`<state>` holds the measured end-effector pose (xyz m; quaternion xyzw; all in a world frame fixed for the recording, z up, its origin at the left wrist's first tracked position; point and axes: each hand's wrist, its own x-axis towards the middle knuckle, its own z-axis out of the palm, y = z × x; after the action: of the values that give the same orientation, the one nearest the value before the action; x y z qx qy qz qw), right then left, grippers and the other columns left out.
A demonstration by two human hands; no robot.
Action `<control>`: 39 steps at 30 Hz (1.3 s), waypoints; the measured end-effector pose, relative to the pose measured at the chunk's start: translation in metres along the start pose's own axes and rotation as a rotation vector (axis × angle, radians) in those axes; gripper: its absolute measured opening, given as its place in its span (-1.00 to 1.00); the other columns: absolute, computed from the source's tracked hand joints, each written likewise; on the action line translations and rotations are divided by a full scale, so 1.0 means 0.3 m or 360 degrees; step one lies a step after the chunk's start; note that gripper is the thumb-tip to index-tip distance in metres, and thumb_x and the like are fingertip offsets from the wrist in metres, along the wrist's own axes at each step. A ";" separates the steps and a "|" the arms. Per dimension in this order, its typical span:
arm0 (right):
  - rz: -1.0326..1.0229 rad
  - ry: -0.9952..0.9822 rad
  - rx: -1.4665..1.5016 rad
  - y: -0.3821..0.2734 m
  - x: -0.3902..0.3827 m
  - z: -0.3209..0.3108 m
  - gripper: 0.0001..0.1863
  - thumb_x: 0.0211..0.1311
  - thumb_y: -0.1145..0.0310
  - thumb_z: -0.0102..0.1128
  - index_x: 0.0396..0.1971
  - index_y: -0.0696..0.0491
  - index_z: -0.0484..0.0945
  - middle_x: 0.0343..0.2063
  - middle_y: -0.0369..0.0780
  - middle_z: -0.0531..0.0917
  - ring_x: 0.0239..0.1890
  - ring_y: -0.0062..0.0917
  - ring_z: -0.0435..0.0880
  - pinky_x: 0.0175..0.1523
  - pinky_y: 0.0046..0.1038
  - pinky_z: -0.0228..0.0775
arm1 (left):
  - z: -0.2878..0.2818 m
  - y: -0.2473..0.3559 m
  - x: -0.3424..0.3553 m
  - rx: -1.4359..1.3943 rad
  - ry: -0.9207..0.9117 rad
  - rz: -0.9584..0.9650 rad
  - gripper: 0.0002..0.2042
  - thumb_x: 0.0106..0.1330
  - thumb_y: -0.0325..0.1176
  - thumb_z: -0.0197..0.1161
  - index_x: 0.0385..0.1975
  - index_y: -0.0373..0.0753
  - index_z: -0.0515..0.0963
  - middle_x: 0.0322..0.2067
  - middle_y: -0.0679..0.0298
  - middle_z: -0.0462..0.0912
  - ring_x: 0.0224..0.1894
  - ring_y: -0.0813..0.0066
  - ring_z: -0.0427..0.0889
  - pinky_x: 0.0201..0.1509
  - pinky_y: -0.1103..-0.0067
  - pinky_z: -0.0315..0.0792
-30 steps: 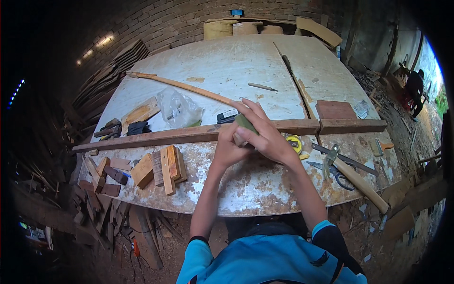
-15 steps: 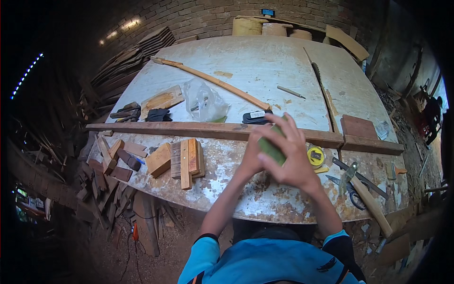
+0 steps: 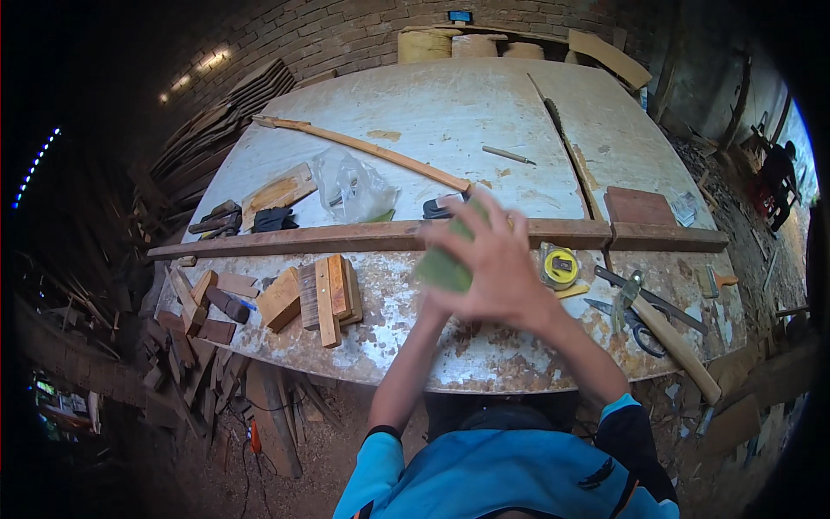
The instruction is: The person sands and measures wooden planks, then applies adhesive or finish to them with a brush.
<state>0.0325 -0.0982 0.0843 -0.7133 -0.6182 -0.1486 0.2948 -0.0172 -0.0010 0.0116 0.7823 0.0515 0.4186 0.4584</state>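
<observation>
Grips green pad (image 3: 445,270) in blurred right hand (image 3: 503,275) over bench (image 3: 501,368), near tape measure (image 3: 561,266), left hand (image 3: 434,309) close beneath but mostly hidden, can't tell its grip.

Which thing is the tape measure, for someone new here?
On the worktable, follow the long brown beam rightward past the right hand. Just on its near side sits the tape measure, whose round yellow face sets it apart from the hammer and scissors farther right.
</observation>
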 end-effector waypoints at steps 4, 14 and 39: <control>0.0146 -0.0035 0.0038 0.009 0.025 -0.015 -0.37 -0.14 -0.10 0.16 0.03 -0.23 0.47 0.15 -0.11 0.34 0.25 -0.03 0.16 0.20 0.10 -0.05 | 0.043 -0.003 0.029 -0.0165 0.0339 -0.0092 -0.63 -0.05 -0.39 0.35 -0.22 -0.35 0.46 -0.29 0.14 0.58 -0.22 0.38 0.58 -0.16 0.47 0.46; 0.0049 -0.0033 0.0126 0.064 -0.013 0.017 -0.37 -0.03 -0.06 0.10 0.12 -0.19 0.40 0.16 -0.16 0.35 0.26 -0.07 0.17 0.27 -0.02 -0.02 | 0.031 -0.008 0.009 0.0092 0.0338 0.0295 -0.67 -0.03 -0.43 0.31 -0.22 -0.33 0.48 -0.30 0.07 0.58 -0.28 0.18 0.62 -0.27 0.43 0.46; -0.0362 -0.0291 0.0034 0.082 -0.013 0.002 -0.39 0.14 -0.19 -0.08 0.20 -0.33 0.29 0.26 -0.08 0.18 0.32 0.00 0.00 0.25 0.25 -0.18 | 0.049 -0.096 0.012 0.0168 0.0340 0.0208 -0.62 -0.01 -0.45 0.30 -0.15 -0.34 0.43 -0.20 0.12 0.55 -0.19 0.25 0.58 -0.16 0.45 0.46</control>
<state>0.0554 -0.1026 0.0758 -0.6461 -0.7208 -0.1090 0.2261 0.0042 0.0073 -0.0116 0.7581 0.0708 0.5251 0.3802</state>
